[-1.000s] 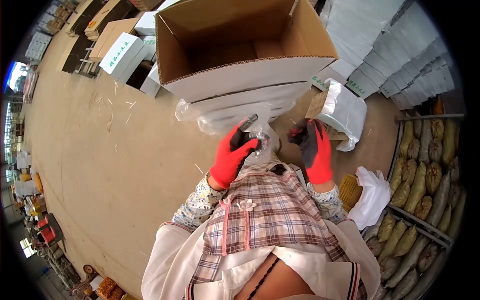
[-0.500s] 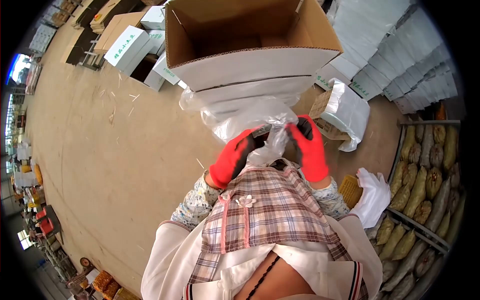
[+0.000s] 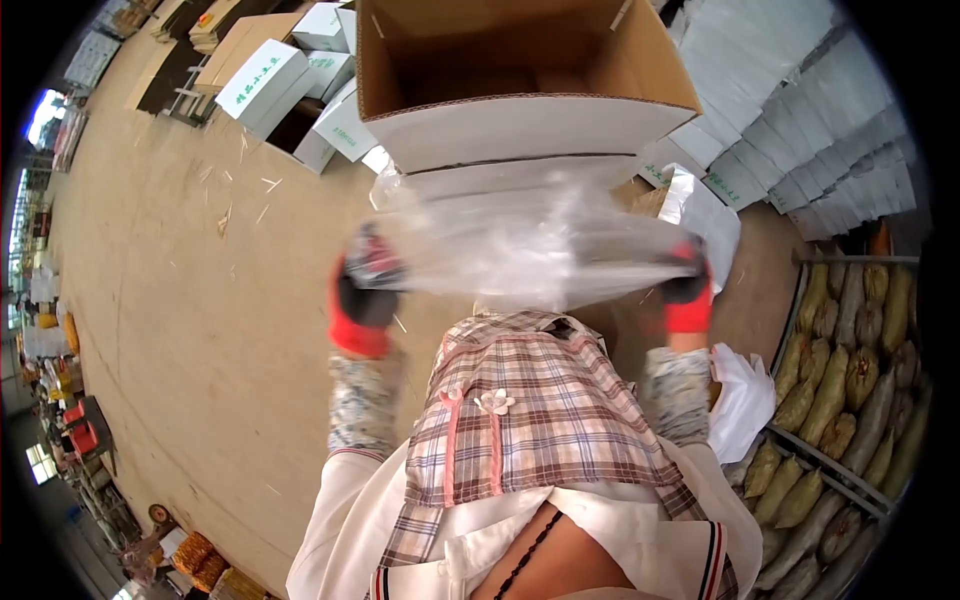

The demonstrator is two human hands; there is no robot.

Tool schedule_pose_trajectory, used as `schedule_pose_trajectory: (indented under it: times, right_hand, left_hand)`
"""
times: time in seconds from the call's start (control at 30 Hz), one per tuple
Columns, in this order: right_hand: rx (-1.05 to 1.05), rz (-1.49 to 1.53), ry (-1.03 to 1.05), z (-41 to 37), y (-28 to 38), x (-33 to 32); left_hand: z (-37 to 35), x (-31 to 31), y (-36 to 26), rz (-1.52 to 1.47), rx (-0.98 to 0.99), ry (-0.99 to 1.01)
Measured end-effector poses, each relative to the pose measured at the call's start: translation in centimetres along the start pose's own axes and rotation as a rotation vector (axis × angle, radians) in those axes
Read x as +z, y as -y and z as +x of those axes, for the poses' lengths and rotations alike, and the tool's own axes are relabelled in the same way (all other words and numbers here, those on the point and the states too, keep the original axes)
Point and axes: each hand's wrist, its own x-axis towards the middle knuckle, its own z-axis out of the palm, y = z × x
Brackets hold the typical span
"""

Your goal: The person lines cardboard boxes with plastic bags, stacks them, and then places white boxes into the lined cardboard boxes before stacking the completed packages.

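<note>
A clear plastic bag [image 3: 520, 245] is stretched wide between my two hands, in front of my plaid apron. My left hand [image 3: 366, 290], in a red and black glove, is closed on the bag's left end. On the other side my right hand [image 3: 686, 288], gloved the same way, grips the right end. Both hands are somewhat smeared by motion. Just beyond the bag stands an open cardboard box [image 3: 530, 130], white outside and brown inside. The bag covers the lower part of that box's front.
White boxes with green print [image 3: 265, 85] lie on the floor at the back left. Stacked white cartons [image 3: 800, 120] fill the back right. To my right, a metal rack [image 3: 835, 470] holds long wrapped bundles, beside a white plastic bag [image 3: 742, 400].
My hands have moved apart, left and right, from close together near the middle. The bunched plastic bag is now pulled out wide between them. The view has shifted slightly.
</note>
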Motion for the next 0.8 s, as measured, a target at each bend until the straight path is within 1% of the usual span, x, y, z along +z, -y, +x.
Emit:
schedule_pose_trajectory:
  times: [0.03,0.07,0.1,0.13,0.17,0.2,0.23,0.27,0.3,0.33,0.4,0.43,0.47,0.5,0.53,0.57,0.6,0.63,0.67,0.7,0.73,0.77,0.8]
  right_hand:
    - [0.180,0.212,0.160,1.9,3.7,-5.9]
    - [0.023,-0.256,-0.494,1.0,4.8,-5.1]
    - [0.021,-0.730,-0.673,1.3,6.3,-3.8]
    - [-0.179,-1.585,-0.403,1.6,7.4,-0.8]
    - [-0.456,-1.983,-0.141,1.0,7.5,5.4]
    - [-0.554,-1.949,0.077,-0.2,6.4,12.6]
    - [-0.492,-1.374,0.184,-2.4,3.6,22.4]
    - [-0.474,-1.383,0.352,-2.7,2.3,23.5]
    - [-0.447,-1.377,0.521,-2.9,1.0,24.6]
    - [-0.259,-1.301,0.600,-2.2,0.4,25.7]
    - [0.109,-1.130,0.760,0.0,-0.7,28.1]
    - [0.301,-1.040,0.847,0.9,-1.2,29.0]
    - [0.423,-1.097,0.949,0.3,-0.5,29.3]
    - [0.539,-1.155,1.059,-0.2,0.2,29.7]
    - [0.374,-1.501,1.496,-1.9,0.1,31.1]
    - [0.385,-1.486,1.496,-1.9,0.4,30.8]
    - [0.051,-1.719,1.321,-1.0,1.5,29.9]
    - [-0.254,-1.855,1.142,1.1,4.1,29.6]
    - [-0.513,-1.972,0.907,3.3,6.8,29.2]
    - [-0.610,-1.791,0.631,2.9,9.4,31.0]
    - [-0.883,-2.030,0.383,2.8,12.0,31.5]
    - [-0.973,-2.253,0.289,3.4,15.1,30.1]
    - [-1.121,-2.433,0.234,4.4,16.8,27.2]
  left_hand:
    - [0.0,-0.6,-2.9,0.058,0.041,0.082]
    - [0.2,-0.9,-4.8,0.122,0.079,0.168]
    - [0.0,0.1,-4.7,0.116,0.087,0.170]
    - [-0.9,2.3,-4.0,0.556,0.241,0.132]
    - [-1.9,4.7,-3.0,1.002,0.383,0.077]
    - [-2.5,7.5,-0.8,1.137,0.377,0.047]
    - [-2.9,8.8,1.0,1.308,0.328,0.108]
    - [-3.7,10.0,2.8,1.421,0.287,0.233]
    - [-4.8,11.9,4.0,1.596,0.259,0.410]
    - [-5.7,12.6,4.3,1.658,0.369,0.597]
    - [-8.0,15.2,1.4,1.697,0.230,0.474]
    - [-7.8,15.1,-0.1,1.721,0.400,0.428]
    - [-7.4,15.3,-2.5,1.864,0.337,0.414]
    - [-6.8,15.6,-3.2,2.090,0.452,0.490]
    - [-6.4,15.3,-3.6,2.323,0.532,0.557]
    - [-5.9,15.1,-4.0,2.544,0.639,0.626]
    - [-5.4,14.1,-4.2,2.754,0.755,0.668]
    - [-4.8,13.3,-4.8,2.937,0.836,0.556]
    - [-3.2,11.4,-6.2,2.977,1.107,0.294]
    - [-2.2,10.4,-9.4,2.841,1.242,0.102]
    - [-2.3,11.0,-11.7,2.717,1.451,-0.036]
    - [-2.4,10.2,-14.5,2.818,1.425,-0.223]
    - [-2.8,8.8,-15.5,2.790,1.349,-0.388]
